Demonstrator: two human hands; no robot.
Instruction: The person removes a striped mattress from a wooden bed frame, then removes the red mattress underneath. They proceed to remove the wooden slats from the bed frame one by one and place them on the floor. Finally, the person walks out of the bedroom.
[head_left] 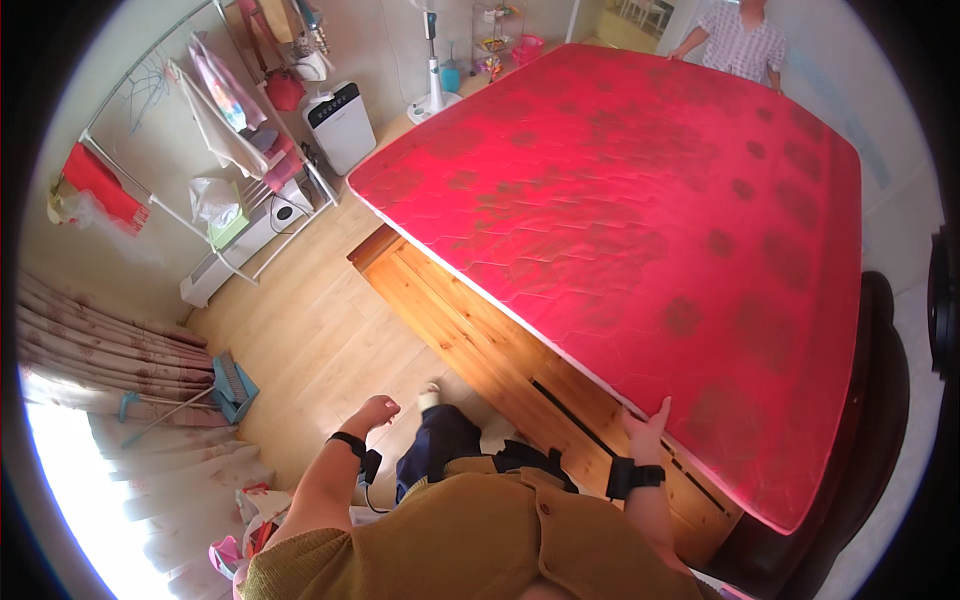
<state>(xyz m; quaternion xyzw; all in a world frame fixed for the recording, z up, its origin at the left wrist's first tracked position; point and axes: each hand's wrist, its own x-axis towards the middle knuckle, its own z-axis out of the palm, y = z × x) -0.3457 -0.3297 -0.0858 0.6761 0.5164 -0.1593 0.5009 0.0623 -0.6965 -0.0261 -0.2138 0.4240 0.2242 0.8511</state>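
Note:
A large red mattress [600,200] with dark blotches and a quilted top lies askew over a wooden bed base [470,330]. Its near edge leaves a strip of the base's planks bare. At that edge, on the right, my right hand [645,430] grips the mattress side, some of its fingers hidden. Over the floor to the left, my left hand [376,412] hangs apart from the bed, loosely curled with a gap at the fingers and nothing in it. At the far side a co-worker [740,42] in a patterned shirt has both hands at the mattress edge.
A dark headboard [868,400] stands along the right. Beyond the pale wood floor [300,330] are a white clothes rack [165,205], an air purifier [340,127] and a floor fan [433,80]. A blue dustpan [232,390] sits by the curtain [110,345].

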